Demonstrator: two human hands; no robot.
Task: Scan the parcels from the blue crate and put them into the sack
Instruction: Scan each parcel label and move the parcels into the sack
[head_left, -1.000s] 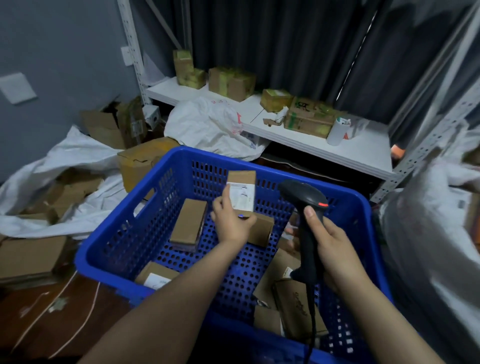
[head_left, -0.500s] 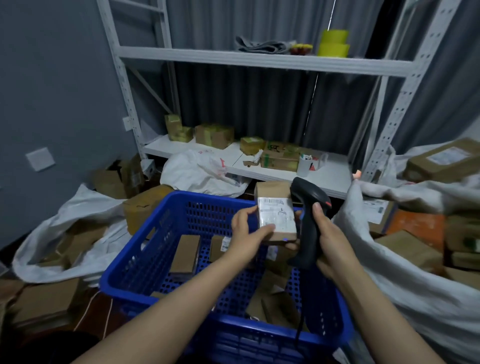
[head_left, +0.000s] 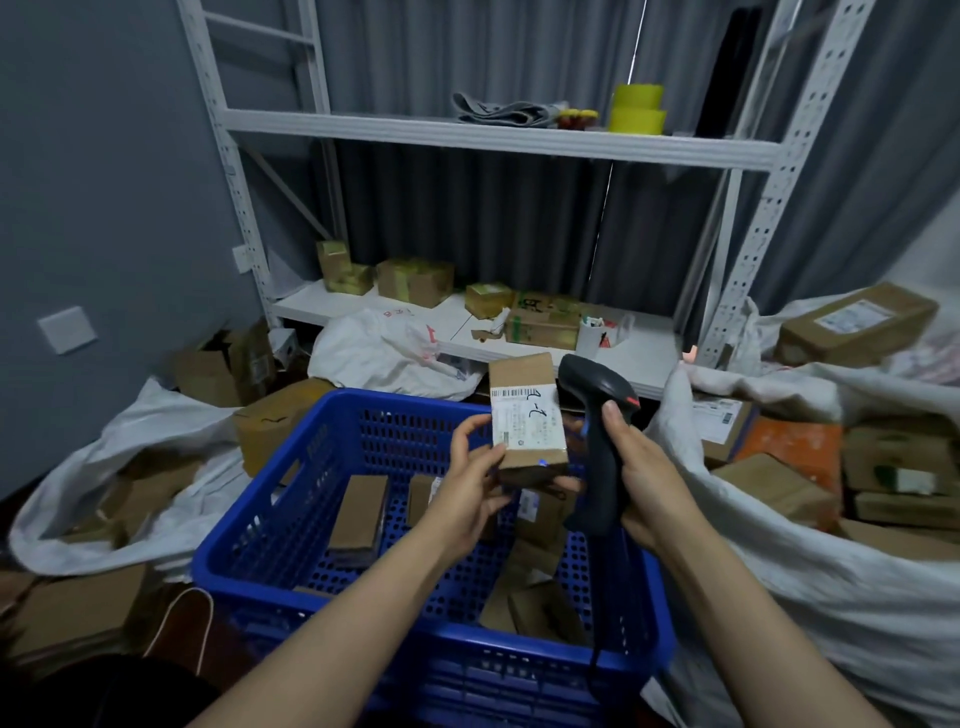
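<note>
Nearest: both forearms, cut off by the lower frame edge.

Left hand pinching a small cardboard parcel. Thumb on the left edge of the label face, fingers curled beneath and mostly hidden, only the tips showing under the lower right corner.

Parcel held upright above the far half of the blue crate, white label toward the camera. Barcode along the label's top; print below too small to read; handwritten mark visible only as strokes. Small blue glow on the parcel's lower edge, source unclear.

Right hand wrapped round the handle of a black scanner, one digit up along the grip, the rest hidden behind the handle. Scanner head just beside the parcel's upper right corner; touching or not, impossible to tell. Cable down from the handle, lost against the crate's near wall.

Inside the crate: brown parcels, one flat near the left wall, others toward the right wall partly hidden under forearm and scanner. Count uncertain.

Just beside the crate's right wall: open white sack with boxes inside, cut off by the right frame edge. Left of the crate: second white sack, contents dim.

Beyond the far rim: white bag slumped against the lower shelf of a grey rack. Cartons and a cup on that shelf, markings blurred. On the upper shelf: folded grey cloth, yellow rolls.
</note>
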